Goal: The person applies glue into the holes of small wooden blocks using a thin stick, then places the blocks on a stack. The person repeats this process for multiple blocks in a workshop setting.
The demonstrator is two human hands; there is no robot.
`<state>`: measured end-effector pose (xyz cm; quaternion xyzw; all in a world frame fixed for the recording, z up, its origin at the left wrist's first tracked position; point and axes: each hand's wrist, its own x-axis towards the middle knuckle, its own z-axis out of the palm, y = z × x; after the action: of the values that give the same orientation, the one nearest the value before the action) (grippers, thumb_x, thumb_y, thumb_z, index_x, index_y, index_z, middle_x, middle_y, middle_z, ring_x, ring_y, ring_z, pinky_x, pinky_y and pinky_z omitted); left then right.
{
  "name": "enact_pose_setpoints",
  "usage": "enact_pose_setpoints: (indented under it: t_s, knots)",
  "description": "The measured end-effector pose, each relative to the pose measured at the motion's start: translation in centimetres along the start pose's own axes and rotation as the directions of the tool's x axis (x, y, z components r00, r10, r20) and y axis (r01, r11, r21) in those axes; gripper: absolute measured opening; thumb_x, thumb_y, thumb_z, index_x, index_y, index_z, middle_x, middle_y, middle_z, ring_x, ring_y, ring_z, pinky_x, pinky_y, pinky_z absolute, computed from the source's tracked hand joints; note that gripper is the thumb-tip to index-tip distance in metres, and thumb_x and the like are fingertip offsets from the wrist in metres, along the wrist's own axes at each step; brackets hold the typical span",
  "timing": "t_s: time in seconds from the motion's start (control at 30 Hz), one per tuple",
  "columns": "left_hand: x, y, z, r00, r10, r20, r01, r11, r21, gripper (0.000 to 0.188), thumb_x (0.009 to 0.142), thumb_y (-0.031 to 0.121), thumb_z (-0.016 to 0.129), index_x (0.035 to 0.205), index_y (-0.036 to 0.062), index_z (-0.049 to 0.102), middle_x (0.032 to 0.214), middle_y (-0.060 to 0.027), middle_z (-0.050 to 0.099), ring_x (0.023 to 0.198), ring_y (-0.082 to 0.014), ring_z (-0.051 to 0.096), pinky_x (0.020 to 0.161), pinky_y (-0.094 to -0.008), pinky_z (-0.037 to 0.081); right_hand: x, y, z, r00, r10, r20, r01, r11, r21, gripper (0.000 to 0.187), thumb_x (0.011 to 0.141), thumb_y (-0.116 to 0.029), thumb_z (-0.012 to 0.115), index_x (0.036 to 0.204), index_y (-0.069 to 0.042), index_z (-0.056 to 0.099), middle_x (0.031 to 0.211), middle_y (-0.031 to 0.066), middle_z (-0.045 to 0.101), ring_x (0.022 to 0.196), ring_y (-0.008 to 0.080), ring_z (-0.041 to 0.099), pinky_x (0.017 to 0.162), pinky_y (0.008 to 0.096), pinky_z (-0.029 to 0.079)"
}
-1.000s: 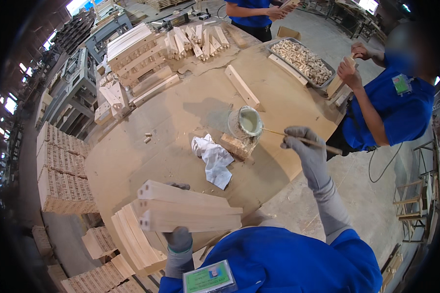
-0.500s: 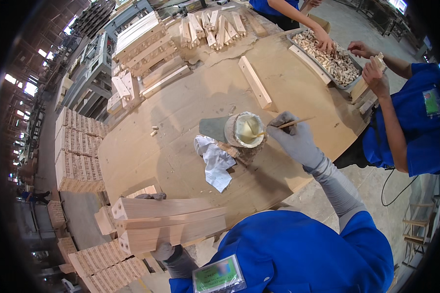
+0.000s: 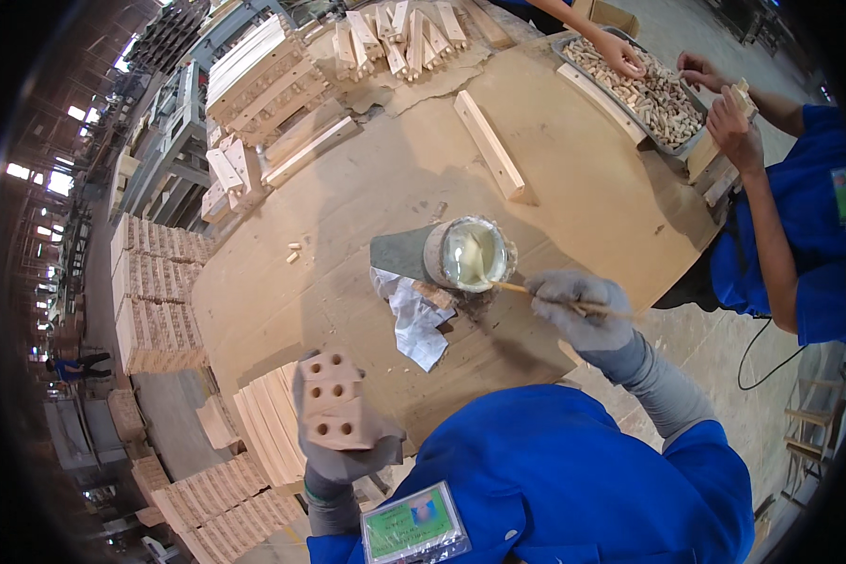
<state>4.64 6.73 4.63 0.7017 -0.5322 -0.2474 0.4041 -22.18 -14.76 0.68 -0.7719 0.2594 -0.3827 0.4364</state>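
My left hand (image 3: 352,459), in a grey glove, is closed around a bundle of wooden bars (image 3: 333,402). Their end faces point up and show several round drilled holes. In my gloved right hand (image 3: 585,308) is a thin wooden stick (image 3: 511,286), slanting down to the left. Its far end rests at the rim of a crusted pot (image 3: 439,252) holding a pale cream liquid that looks like glue; whether it has bristles is hidden. Touching the pot are a grey-green piece (image 3: 399,252) on its left and a crumpled white cloth (image 3: 415,324) below.
One wooden bar (image 3: 489,146) lies beyond the pot. A co-worker's hands (image 3: 735,130) and another person's hand (image 3: 622,54) are at a tray of dowels (image 3: 694,120). Stacked bars stand at the back left (image 3: 263,85) and left (image 3: 160,291). More bars (image 3: 268,414) lie beside my left hand.
My left hand has turned the bars from lying lengthwise to end faces up. My right hand has moved slightly right and lower, with the stick still at the pot.
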Motion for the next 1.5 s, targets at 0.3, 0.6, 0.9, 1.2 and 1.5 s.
enact_pose_setpoints:
  t_s: [0.3,0.6,0.9,1.2,1.5]
  knots:
    - [3.5,0.5,3.5,0.988,0.021,0.156,0.003,0.989,-0.150,0.107,0.047,0.022,0.087,0.134,-0.0049,0.032,0.114,-0.0144,0.057,0.105,-0.0217,0.059,0.091,-0.0340,0.048,-0.5,0.0,0.7,0.940,0.329,-0.087,-0.283,0.898,0.338,0.013,0.081,0.005,0.063,0.092,0.003,0.057,0.100,0.0150,0.064,0.092,0.0181,0.061,0.083,0.0290,0.049]
    - [4.4,0.7,4.3,0.950,-0.015,0.313,0.064,0.987,-0.148,0.115,0.044,0.020,0.088,0.138,-0.0049,0.028,0.126,-0.0140,0.051,0.114,-0.0208,0.053,0.097,-0.0344,0.043,-0.2,-0.4,2.0,0.980,0.197,-0.038,-0.190,0.972,0.136,0.016,0.079,0.007,0.066,0.090,0.001,0.055,0.096,0.0163,0.064,0.089,0.0173,0.062,0.079,0.0296,0.051]
    - [4.2,1.0,5.5,0.945,0.019,0.327,0.042,0.983,-0.180,0.116,0.047,0.016,0.087,0.141,-0.0050,0.023,0.127,-0.0150,0.052,0.117,-0.0214,0.051,0.099,-0.0350,0.042,5.0,-5.8,-1.2,0.890,0.455,-0.005,-0.377,0.744,0.551,0.019,0.079,-0.011,0.073,0.083,0.000,0.058,0.083,0.0075,0.066,0.072,0.0106,0.062,0.064,0.0244,0.052]
    - [3.0,1.6,5.4,0.949,-0.002,0.316,0.069,0.976,-0.204,0.113,0.052,0.024,0.086,0.141,-0.0056,0.024,0.129,-0.0190,0.051,0.119,-0.0260,0.053,0.100,-0.0366,0.041,8.3,-9.0,0.1,0.883,0.350,0.312,-0.441,0.846,0.300,0.023,0.080,-0.023,0.070,0.081,-0.002,0.060,0.069,0.0041,0.063,0.062,0.0086,0.060,0.059,0.0238,0.048]
    - [2.0,1.9,5.4,0.954,-0.003,0.299,0.080,0.966,-0.246,0.111,0.052,0.020,0.085,0.141,-0.0043,0.024,0.126,-0.0165,0.053,0.117,-0.0233,0.054,0.098,-0.0352,0.043,7.6,-8.6,1.5,0.880,0.261,0.397,-0.407,0.845,0.348,0.013,0.084,-0.007,0.068,0.084,-0.001,0.055,0.081,0.0033,0.058,0.070,0.0095,0.057,0.062,0.0240,0.047]
